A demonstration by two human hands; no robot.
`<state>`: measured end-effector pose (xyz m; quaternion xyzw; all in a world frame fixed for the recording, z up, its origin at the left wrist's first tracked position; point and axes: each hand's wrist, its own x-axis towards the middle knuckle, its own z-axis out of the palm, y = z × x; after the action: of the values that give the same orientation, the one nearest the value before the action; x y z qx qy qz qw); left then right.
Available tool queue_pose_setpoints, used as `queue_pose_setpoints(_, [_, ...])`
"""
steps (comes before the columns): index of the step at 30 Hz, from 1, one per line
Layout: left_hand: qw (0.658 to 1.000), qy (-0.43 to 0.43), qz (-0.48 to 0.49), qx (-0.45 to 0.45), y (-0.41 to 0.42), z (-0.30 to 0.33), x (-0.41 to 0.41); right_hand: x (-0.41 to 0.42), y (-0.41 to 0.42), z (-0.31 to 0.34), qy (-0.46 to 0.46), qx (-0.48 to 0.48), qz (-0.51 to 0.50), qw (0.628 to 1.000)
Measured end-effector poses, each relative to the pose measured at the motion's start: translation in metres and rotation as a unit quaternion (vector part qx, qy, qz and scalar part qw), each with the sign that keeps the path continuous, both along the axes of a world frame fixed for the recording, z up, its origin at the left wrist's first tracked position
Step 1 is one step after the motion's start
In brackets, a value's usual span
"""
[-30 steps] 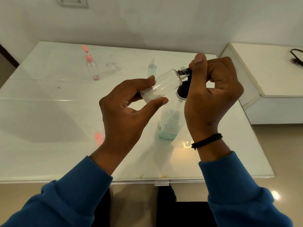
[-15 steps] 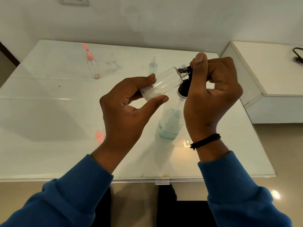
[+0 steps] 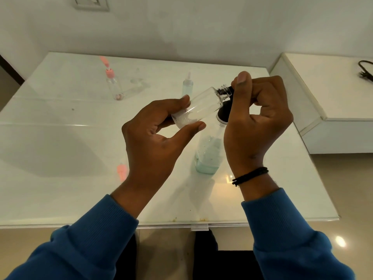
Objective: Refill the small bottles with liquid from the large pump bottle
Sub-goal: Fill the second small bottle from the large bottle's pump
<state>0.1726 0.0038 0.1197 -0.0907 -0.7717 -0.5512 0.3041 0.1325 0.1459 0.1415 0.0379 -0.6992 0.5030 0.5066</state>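
My left hand (image 3: pixel 157 136) pinches a small clear bottle (image 3: pixel 198 107) by its base, tilted with its open threaded neck up to the right. A little white foamy liquid lies in its lower end. My right hand (image 3: pixel 256 118) grips the black pump head (image 3: pixel 224 112) of the large pump bottle (image 3: pixel 209 156), thumb on top, right beside the small bottle's neck. The large bottle stands on the white table (image 3: pixel 60 138) with pale green liquid at its bottom. The pump nozzle tip is hidden by my fingers.
A small bottle with an open pink flip cap (image 3: pixel 113 83) and a small pale blue bottle (image 3: pixel 187 85) stand farther back on the table. A pink cap (image 3: pixel 122 172) lies at the left of my wrist. A white cabinet (image 3: pixel 333 93) with a black cable stands at the right.
Both hands and the small bottle hold nearly the same pose; the view has shifted only slightly.
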Motion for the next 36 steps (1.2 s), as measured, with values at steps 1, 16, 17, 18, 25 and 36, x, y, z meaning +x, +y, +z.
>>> queue_pose_setpoints(1, [1.0, 0.0, 0.0, 0.0, -0.0003, -0.0001, 0.0001, -0.0004, -0.0005, -0.0002, -0.002, -0.001, 0.001, 1.0])
queue_pose_setpoints(16, [1.0, 0.003, 0.001, -0.004, 0.0002, 0.0007, 0.0, -0.0024, 0.0023, 0.0031, -0.002, 0.006, -0.004, 1.0])
queue_pose_setpoints(17, [1.0, 0.002, -0.001, 0.0, 0.0003, 0.0007, 0.0003, -0.0021, 0.003, 0.0034, -0.001, 0.008, -0.007, 1.0])
queue_pose_setpoints(18, [1.0, 0.001, -0.001, 0.001, 0.0004, 0.0008, 0.0004, -0.0019, 0.0033, 0.0034, -0.002, 0.009, -0.009, 1.0])
queue_pose_setpoints(25, [1.0, 0.004, 0.003, -0.01, 0.0005, 0.0006, 0.0004, 0.001, -0.0011, 0.002, -0.009, -0.01, -0.003, 1.0])
queue_pose_setpoints(36, [1.0, -0.002, 0.003, 0.0, 0.0011, 0.001, 0.0009, 0.0007, -0.0014, 0.0041, -0.014, -0.012, -0.005, 1.0])
